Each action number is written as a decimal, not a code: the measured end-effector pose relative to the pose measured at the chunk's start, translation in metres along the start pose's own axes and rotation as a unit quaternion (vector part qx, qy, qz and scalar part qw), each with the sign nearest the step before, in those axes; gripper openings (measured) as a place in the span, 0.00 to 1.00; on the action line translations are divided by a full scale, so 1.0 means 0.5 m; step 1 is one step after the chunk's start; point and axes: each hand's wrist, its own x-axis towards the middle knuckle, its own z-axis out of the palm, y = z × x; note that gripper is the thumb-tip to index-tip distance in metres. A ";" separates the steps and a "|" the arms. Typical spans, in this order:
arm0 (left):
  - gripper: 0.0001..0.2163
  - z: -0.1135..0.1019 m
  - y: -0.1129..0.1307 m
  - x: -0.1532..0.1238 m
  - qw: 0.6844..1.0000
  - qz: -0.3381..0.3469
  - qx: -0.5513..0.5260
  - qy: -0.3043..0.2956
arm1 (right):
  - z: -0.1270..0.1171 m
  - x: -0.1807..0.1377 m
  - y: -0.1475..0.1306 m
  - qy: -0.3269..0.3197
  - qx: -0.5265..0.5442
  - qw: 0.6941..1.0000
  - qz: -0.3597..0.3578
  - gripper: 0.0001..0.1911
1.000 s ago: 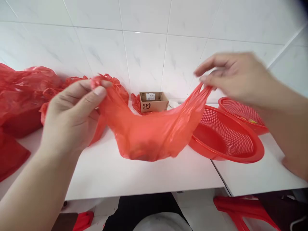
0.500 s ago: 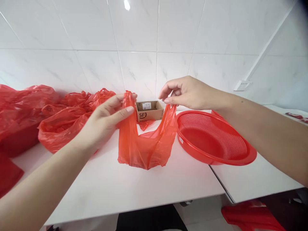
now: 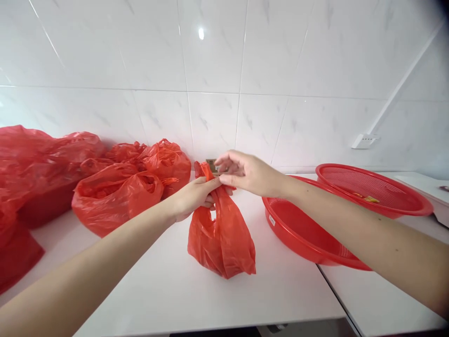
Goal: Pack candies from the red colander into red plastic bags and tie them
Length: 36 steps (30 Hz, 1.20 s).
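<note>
My left hand (image 3: 194, 196) is closed around the gathered handles of a red plastic bag (image 3: 228, 238). The bag hangs below it over the white table, its lower part loosely puffed. Bunched handle ends stick up above my left thumb. Close against that spot is my right hand (image 3: 245, 173), thumb near the left thumb and fingers loosely curled, with a gap between thumb and index finger. I see nothing held in it. Behind the hands, a cardboard box (image 3: 211, 164) is mostly hidden.
Several red plastic bags (image 3: 115, 196) crowd the left side. To the right stand a red basket (image 3: 298, 234) and, behind it, another red basket (image 3: 379, 187) holding small yellow and red packets (image 3: 370, 199). A seam divides the white tabletop (image 3: 157, 290). A socket strip (image 3: 365, 141) is on the tiled wall.
The bag's handles, spread between both hands before, are now brought together in my left hand. My right hand has come leftward to it. The view has shifted, showing the second basket.
</note>
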 end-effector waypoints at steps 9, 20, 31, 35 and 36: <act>0.15 -0.013 -0.007 -0.007 0.998 0.035 0.011 -0.045 | 0.014 -0.075 -0.008 0.028 0.031 0.997 0.058 0.08; 0.08 0.003 -0.021 -0.032 0.917 0.169 0.360 0.014 | 0.069 -0.072 0.053 0.040 0.058 0.994 0.085 0.13; 0.12 -0.007 -0.052 -0.024 0.860 0.317 0.391 0.087 | 0.083 -0.097 0.066 -0.036 0.132 0.982 0.133 0.10; 0.14 -0.024 -0.073 -0.033 0.843 0.303 0.440 0.060 | 0.077 -0.116 0.044 -0.043 0.037 0.990 0.130 0.10; 0.14 -0.035 -0.081 -0.035 0.832 0.300 0.462 0.059 | 0.076 -0.122 0.037 -0.051 0.003 0.990 0.131 0.11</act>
